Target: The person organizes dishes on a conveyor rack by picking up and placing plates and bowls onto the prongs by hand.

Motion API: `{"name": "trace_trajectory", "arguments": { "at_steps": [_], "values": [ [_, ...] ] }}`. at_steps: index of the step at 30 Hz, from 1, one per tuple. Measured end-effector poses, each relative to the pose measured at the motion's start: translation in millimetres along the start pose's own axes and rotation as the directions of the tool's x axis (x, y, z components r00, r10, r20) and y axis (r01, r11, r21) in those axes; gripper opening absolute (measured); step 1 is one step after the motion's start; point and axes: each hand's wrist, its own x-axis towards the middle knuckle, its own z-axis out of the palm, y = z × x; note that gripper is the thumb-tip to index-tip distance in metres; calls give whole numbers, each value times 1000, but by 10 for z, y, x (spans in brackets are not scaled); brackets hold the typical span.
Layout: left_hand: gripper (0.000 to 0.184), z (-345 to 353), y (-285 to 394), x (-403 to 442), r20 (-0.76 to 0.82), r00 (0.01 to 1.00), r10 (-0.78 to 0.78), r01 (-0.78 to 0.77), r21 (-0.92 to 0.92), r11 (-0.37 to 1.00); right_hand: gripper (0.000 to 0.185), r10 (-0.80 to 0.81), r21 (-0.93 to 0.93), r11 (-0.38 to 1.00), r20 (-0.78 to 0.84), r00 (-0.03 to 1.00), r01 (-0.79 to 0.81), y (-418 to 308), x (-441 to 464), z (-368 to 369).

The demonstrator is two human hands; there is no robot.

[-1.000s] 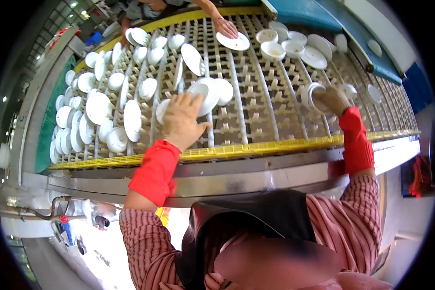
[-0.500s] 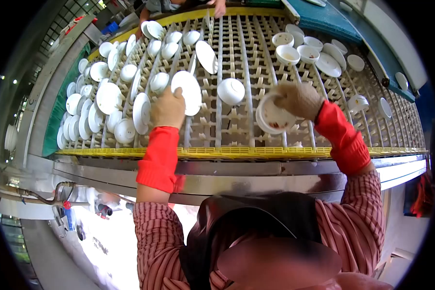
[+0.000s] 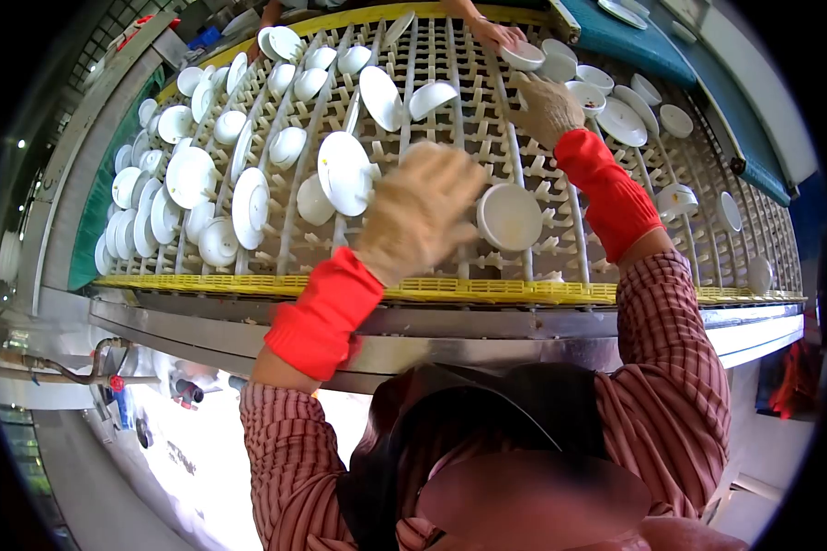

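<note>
My left hand (image 3: 427, 207), in a tan glove, hovers over the middle of the peg rack (image 3: 560, 197), fingers spread and blurred by motion. Left of it a white plate (image 3: 344, 173) stands in the pegs, with a white bowl (image 3: 316, 199) beside it. Just right of this hand, a white round dish (image 3: 510, 218) leans on the rack. My right hand (image 3: 549, 108), also gloved, reaches farther back with its fingers apart; I see nothing held. Next to it are a bowl with food scraps (image 3: 586, 97) and a bowl (image 3: 524, 56) touched by another person's hand (image 3: 494, 34).
Many white plates and bowls (image 3: 191, 177) stand in the rack's left part. More dishes (image 3: 625, 122) lie toward the right. A yellow edge strip (image 3: 413, 290) and metal ledge (image 3: 505, 352) run along the front. A teal belt (image 3: 634, 46) is at the back right.
My left hand has left the plate and moved right. My right hand has left the round dish and reached farther back. The rack's dishes have shifted slightly left; the other person's hand moved right.
</note>
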Motion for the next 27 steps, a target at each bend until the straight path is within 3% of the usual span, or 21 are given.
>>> {"name": "trace_trajectory", "arguments": {
  "at_steps": [3,6,7,10,11,12,13,14,15,16,17,18,19,20,21,22,24,25,26,27],
  "values": [
    [51,590,168,102,32,963,267,-269,124,955,53,117,-8,993,69,991,-116,443,42,396],
    [32,667,234,168,82,954,289,-296,79,952,48,125,-46,992,198,972,-118,517,30,463],
    [28,650,202,189,70,960,273,-274,17,961,50,50,-120,992,121,991,-35,548,57,605],
    [23,718,117,89,256,966,35,1,-137,991,50,241,207,941,145,960,-267,488,138,788],
    [21,689,24,31,186,981,-58,108,-273,956,52,-86,-86,992,120,989,96,547,96,798],
    [19,744,-87,-66,-57,996,72,-82,-213,974,50,-74,55,996,146,986,66,575,63,707],
    [20,480,-67,-6,146,961,-234,275,-465,841,47,-63,195,980,185,981,26,514,29,496],
    [21,218,-41,55,407,801,-440,598,-584,548,46,21,555,821,208,978,-136,320,-31,360],
    [25,305,-253,-46,302,909,-288,409,-505,760,44,104,822,511,230,968,-250,121,-92,216],
    [29,425,-436,-121,215,972,-99,178,-385,906,43,107,896,417,119,987,-153,82,-124,281],
    [39,430,-380,-153,364,804,-470,589,-379,714,41,109,946,323,7,994,-42,47,-156,352],
    [43,472,-421,-172,329,788,-521,601,-223,767,40,-144,669,696,-226,963,261,199,-111,706],
    [48,534,-502,-210,281,776,-564,601,-58,797,37,-151,775,611,-88,985,163,397,47,1194],
    [52,553,-559,-208,225,768,-599,592,107,799,35,-234,504,819,-142,962,273,449,35,1089],
    [49,520,-548,-160,155,769,-621,587,216,781,33,-314,168,923,-195,929,347,495,20,969],
    [44,457,-526,-112,144,770,-622,595,191,781,39,249,624,732,127,960,-273,315,-47,497],
    [35,375,-470,-48,120,764,-634,619,138,773,45,223,429,872,83,971,-237,547,-13,329],
    [34,417,-436,-20,56,806,-589,582,97,807,45,225,235,946,25,974,-224,631,-43,253],
    [32,470,-397,-2,11,846,-532,529,93,843,47,270,188,941,80,960,-280,769,-13,266],
    [32,517,-363,22,-32,881,-472,473,88,877,48,206,41,977,79,975,-209,934,-73,236]
  ]
}}
